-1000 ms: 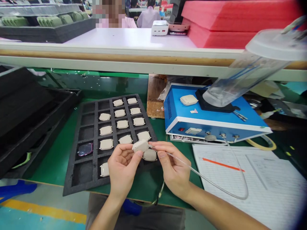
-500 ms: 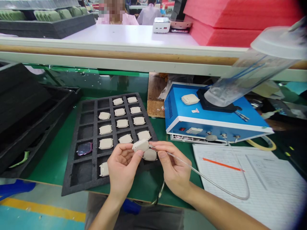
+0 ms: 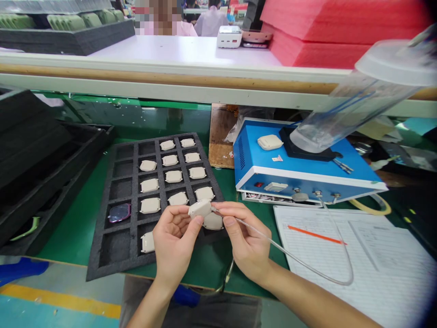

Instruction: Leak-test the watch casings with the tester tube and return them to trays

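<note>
My left hand [image 3: 178,237] pinches a beige watch case [image 3: 200,208] between thumb and fingers, above the near edge of a black foam tray [image 3: 94,255]. Closed around a slim metal-tipped tool on a clear tube [image 3: 297,258], my right hand [image 3: 251,239] brings the tip to the right end of that case. Whether the tip touches the case is too small to tell. Several more beige cases [image 3: 150,205] lie in the tray's compartments, one of them just under my hands. A purple-rimmed case [image 3: 119,212] sits in the left column.
The tube runs to a blue control box [image 3: 252,155] at the right, which bears another beige case [image 3: 270,142] and a tilted clear cylinder [image 3: 348,109]. Lined papers [image 3: 317,255] with an orange stick [image 3: 316,234] lie before it. Black foam trays [image 3: 30,136] are stacked at left; a shelf [image 3: 170,86] crosses behind.
Both hands keep their hold on the case and the tool, almost still. The whole view has shifted very slightly.
</note>
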The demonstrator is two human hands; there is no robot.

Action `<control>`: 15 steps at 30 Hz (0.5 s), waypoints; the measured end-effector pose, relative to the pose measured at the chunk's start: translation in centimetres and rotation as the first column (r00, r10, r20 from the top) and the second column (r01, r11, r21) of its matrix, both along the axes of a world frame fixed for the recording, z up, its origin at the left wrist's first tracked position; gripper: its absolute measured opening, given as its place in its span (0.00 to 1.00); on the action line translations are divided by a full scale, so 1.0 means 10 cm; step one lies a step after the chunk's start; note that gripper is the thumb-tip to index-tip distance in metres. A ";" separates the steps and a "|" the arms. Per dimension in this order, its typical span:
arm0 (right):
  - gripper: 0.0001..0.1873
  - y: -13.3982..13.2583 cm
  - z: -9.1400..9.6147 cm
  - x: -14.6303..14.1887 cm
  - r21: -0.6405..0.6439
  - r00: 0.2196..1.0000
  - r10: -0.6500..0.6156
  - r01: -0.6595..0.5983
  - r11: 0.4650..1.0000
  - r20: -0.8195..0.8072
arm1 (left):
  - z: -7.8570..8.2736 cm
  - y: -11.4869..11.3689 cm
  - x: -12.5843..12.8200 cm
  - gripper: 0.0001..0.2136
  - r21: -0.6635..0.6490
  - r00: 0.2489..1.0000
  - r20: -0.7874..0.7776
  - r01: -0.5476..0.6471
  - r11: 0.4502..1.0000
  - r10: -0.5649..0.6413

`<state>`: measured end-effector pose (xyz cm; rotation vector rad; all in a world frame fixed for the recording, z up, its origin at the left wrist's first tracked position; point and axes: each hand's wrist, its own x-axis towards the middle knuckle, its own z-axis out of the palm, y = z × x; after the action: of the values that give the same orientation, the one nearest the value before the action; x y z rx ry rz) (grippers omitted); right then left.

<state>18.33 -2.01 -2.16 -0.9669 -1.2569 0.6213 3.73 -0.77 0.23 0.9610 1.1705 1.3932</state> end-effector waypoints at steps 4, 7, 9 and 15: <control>0.10 0.00 -0.01 0.00 -0.008 1.000 0.008 -0.008 1.000 -0.003 | 0.02 0.01 0.01 0.14 0.002 1.000 -0.009 -0.006 1.000 0.006; 0.10 0.00 -0.01 0.00 0.004 1.000 0.011 -0.011 1.000 -0.002 | 0.03 0.01 0.02 0.14 0.017 1.000 -0.012 -0.008 1.000 0.009; 0.10 0.02 0.01 0.00 0.021 1.000 0.010 -0.010 1.000 0.003 | 0.03 0.01 0.02 0.15 0.025 1.000 -0.021 -0.014 1.000 0.014; 0.09 0.08 0.07 0.00 0.071 1.000 0.000 -0.001 0.998 0.021 | 0.00 0.05 -0.02 0.16 0.052 0.997 -0.065 -0.037 0.998 0.040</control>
<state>18.31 -1.18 -1.44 -0.9167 -1.2892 0.5646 3.52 -0.23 0.23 1.0315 1.2131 1.4377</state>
